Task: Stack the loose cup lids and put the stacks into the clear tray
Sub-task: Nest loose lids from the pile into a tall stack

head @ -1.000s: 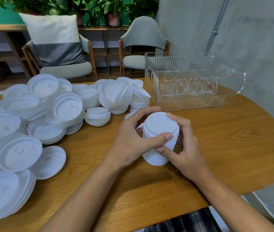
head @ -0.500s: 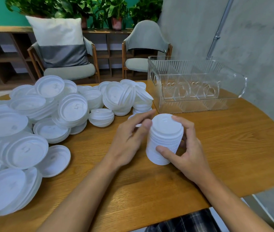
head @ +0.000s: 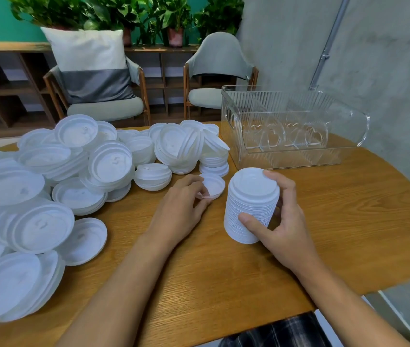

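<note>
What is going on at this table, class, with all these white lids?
A person is sorting at a round wooden table. Their right hand grips a tall stack of white plastic cup lids, while the left hand pinches the rim of a single loose white lid beside it. A big heap of unstacked white lids lies to the left. The clear ribbed plastic tray behind holds no lids yet.

Bright even light, soft shadows, edges warped.
</note>
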Action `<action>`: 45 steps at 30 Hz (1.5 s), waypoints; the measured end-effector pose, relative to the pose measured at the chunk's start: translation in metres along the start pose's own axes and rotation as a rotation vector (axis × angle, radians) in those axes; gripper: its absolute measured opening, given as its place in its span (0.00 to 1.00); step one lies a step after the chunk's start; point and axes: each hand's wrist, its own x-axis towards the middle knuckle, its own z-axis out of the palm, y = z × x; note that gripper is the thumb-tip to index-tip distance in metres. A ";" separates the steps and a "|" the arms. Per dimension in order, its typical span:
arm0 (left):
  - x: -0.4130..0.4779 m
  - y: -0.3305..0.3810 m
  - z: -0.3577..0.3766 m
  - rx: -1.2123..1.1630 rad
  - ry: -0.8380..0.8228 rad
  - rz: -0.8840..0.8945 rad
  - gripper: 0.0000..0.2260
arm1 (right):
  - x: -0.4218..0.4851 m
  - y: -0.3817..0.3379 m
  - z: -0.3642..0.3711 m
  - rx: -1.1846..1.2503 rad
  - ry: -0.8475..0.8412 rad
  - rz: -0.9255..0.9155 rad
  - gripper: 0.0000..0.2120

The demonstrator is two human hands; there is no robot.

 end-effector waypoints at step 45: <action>-0.006 0.063 -0.014 -0.717 0.131 -0.006 0.18 | 0.004 0.001 0.009 0.040 -0.024 -0.159 0.32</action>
